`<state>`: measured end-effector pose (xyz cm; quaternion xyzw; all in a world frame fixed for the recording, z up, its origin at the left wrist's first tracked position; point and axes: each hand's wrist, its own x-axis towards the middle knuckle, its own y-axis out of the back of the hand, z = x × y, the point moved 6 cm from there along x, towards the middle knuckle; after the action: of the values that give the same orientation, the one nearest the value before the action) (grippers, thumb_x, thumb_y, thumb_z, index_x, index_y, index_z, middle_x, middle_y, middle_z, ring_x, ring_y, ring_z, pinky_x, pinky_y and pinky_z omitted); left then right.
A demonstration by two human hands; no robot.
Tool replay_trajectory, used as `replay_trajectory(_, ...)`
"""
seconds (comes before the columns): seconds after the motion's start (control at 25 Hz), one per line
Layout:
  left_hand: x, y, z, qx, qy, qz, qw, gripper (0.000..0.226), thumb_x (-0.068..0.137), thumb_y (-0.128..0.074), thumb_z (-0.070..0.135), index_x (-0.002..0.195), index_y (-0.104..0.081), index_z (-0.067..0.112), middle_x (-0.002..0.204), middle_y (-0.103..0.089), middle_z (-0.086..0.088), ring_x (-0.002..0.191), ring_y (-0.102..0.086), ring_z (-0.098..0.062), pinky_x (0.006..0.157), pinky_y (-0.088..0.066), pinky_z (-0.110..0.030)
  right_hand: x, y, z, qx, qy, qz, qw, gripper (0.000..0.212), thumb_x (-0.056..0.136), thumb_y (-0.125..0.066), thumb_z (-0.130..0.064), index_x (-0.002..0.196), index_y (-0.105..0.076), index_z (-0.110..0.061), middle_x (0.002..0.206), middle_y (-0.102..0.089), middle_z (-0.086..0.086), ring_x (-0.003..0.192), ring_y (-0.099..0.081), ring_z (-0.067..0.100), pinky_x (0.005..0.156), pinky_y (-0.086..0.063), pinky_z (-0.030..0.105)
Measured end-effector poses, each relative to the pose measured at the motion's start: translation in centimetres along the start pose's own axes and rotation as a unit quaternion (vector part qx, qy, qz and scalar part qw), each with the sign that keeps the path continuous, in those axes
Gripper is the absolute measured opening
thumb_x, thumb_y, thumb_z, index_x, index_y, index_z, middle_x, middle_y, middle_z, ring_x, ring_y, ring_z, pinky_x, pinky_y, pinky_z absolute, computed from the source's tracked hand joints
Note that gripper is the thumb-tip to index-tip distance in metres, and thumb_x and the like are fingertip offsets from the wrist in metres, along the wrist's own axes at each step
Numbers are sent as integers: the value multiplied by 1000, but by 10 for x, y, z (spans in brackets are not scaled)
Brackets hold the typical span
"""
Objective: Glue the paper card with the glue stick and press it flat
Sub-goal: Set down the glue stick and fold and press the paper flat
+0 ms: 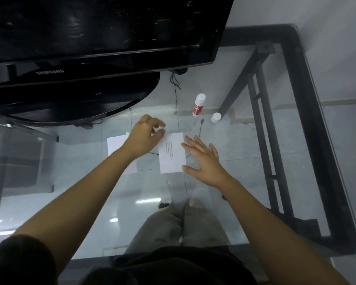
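Observation:
A white paper card [172,154] with a few printed lines lies flat on the glass table. My left hand [145,136] hovers over its upper left corner, fingers curled and apart, holding nothing. My right hand [203,161] rests flat beside the card's right edge, fingers spread, fingertips touching that edge. A second white sheet [116,145] lies to the left, partly hidden under my left forearm. The glue stick [198,104] stands upright beyond the card, white with a red label and uncapped. Its white cap [216,117] sits to its right.
A black Samsung monitor [101,38] on a round base [70,99] fills the far left. Thin black cables [176,93] run across the glass table [245,151]. The black table frame [317,140] borders the right side. My legs and shoes show through the glass.

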<state>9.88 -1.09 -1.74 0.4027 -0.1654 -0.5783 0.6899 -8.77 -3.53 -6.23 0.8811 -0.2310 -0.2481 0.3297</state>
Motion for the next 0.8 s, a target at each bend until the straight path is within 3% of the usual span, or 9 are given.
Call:
replay_trajectory(0.28,-23,-21,-11,-39,115,-32,992,44,87,-57,44,115,-57,11,116,-46,-11,104,-50,-23,91,-42,-33,-1,4,-6,-22,-11,-13,1000,65,87,-59,-35,143,-27,-24,156,-14,-7,144,-1,13,113,6,43)
replay_trajectory(0.44,-28,-29,0,-61,149,-54,985,42,87,-54,47,110,-57,12,111,-45,-6,100,-52,-23,84,-41,-29,-1,4,-9,-41,-19,-20,999,65,88,-57,-34,143,-26,-24,157,-12,-6,144,0,14,114,4,45)
replay_trajectory(0.56,-35,-29,0,-219,215,-29,951,31,89,-54,41,106,-48,16,104,-56,-6,92,-58,-25,73,-49,-31,-2,4,-11,-47,-22,-18,998,65,88,-57,-33,144,-25,-23,157,-11,-6,144,0,15,114,4,45)
replay_trajectory(0.64,-39,-29,-2,-340,255,-1,905,23,92,-52,31,108,-43,18,105,-61,-14,96,-61,-31,83,-54,-41,-2,5,-11,-48,-21,-16,999,66,87,-57,-33,144,-25,-23,157,-11,-6,144,0,15,114,4,44)
replay_trajectory(0.8,-43,-24,-1,-340,240,32,909,30,92,-54,14,116,-38,20,94,-61,-11,93,-63,-28,83,-55,-41,-1,6,-12,-26,-32,-2,999,72,85,-62,-29,144,-21,-22,155,-18,-3,143,-9,18,115,-5,43)
